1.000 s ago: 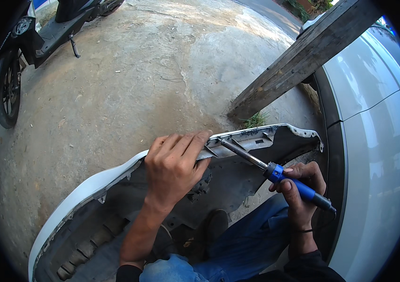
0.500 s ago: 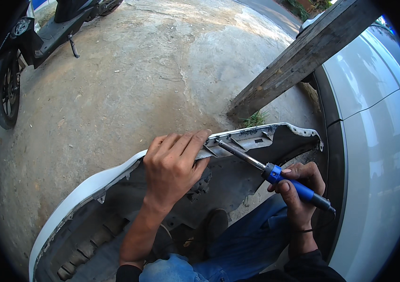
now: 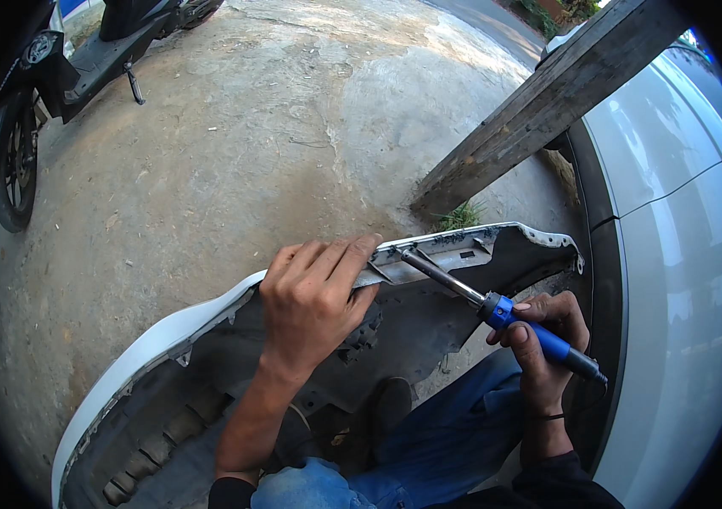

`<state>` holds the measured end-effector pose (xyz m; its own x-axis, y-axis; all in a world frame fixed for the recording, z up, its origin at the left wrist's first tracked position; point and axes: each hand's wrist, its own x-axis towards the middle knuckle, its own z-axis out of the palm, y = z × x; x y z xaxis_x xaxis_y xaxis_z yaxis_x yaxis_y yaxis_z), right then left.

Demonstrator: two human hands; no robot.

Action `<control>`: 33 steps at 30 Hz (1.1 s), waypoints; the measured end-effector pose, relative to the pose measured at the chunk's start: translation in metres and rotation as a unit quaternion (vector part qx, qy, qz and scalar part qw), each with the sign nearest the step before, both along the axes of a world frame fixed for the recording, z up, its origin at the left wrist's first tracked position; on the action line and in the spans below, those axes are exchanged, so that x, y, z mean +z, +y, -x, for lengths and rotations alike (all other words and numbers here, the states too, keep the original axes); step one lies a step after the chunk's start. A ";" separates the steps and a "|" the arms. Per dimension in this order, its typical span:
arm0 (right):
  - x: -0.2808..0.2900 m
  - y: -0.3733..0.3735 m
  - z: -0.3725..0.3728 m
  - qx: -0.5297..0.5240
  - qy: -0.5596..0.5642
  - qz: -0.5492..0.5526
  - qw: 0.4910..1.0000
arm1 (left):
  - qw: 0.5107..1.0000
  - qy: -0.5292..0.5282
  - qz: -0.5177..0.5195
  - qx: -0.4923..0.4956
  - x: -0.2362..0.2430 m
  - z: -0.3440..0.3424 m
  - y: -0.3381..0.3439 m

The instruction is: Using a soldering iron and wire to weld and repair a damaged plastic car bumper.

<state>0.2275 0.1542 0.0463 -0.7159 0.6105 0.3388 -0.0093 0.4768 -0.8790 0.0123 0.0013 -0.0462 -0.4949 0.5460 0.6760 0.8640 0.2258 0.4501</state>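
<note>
Bumper (image 3: 166, 339), white, off the car, lies inner side up across person's lap w/ upper edge running left-low to right-high. L hand (image 3: 314, 301) clamped over that top edge, fingers (image 3: 335, 254) curled over the rim toward the concrete side, thumb on the inner face; firmly shut on the panel. R hand (image 3: 548, 339) wrapped tight round blue handle of soldering iron (image 3: 497, 310), metal shaft angled up-left, tip (image 3: 405, 253) touching bumper edge just beside L fingertips. Blue jeans (image 3: 454, 433) under the bumper. White car (image 3: 675, 280) close on right; wooden beam (image 3: 539, 102) leans diagonally, foot on concrete floor (image 3: 276, 144) near a grass tuft. Motorbike (image 3: 47, 76) parked top left, well apart.
</note>
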 end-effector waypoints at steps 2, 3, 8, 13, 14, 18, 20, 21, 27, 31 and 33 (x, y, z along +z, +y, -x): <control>0.002 0.001 -0.001 -0.002 0.002 -0.003 1.000 | 1.000 0.002 -0.002 -0.001 0.003 0.000 0.000; 0.000 0.002 -0.001 0.000 -0.006 -0.017 1.000 | 1.000 0.001 -0.002 0.000 0.003 0.000 0.000; 0.001 0.000 -0.001 -0.013 -0.006 0.015 1.000 | 1.000 0.001 -0.005 0.002 0.000 -0.001 0.001; -0.003 0.002 -0.003 -0.006 -0.035 -0.034 0.999 | 1.000 0.000 0.006 0.004 0.002 -0.001 0.000; -0.002 0.001 -0.002 -0.007 -0.035 -0.035 0.999 | 1.000 0.000 0.006 0.004 0.002 -0.001 0.000; -0.002 0.003 -0.004 -0.017 -0.034 -0.025 0.999 | 1.000 -0.001 0.001 0.004 0.001 -0.001 0.000; -0.001 0.003 -0.004 -0.017 -0.032 -0.033 0.999 | 1.000 -0.002 0.000 0.003 0.001 -0.001 0.001; 0.001 -0.001 -0.001 -0.014 -0.018 -0.009 1.000 | 1.000 -0.003 0.003 0.003 0.001 -0.001 0.000; 0.001 -0.002 0.001 0.006 0.021 0.016 1.000 | 1.000 -0.002 0.003 0.002 0.001 -0.001 0.000; 0.000 -0.001 0.000 -0.005 0.010 0.005 1.000 | 1.000 -0.002 -0.002 0.002 0.001 -0.001 0.000; -0.001 0.001 -0.001 -0.006 0.000 0.001 1.000 | 1.000 -0.001 -0.001 0.002 0.000 0.000 0.000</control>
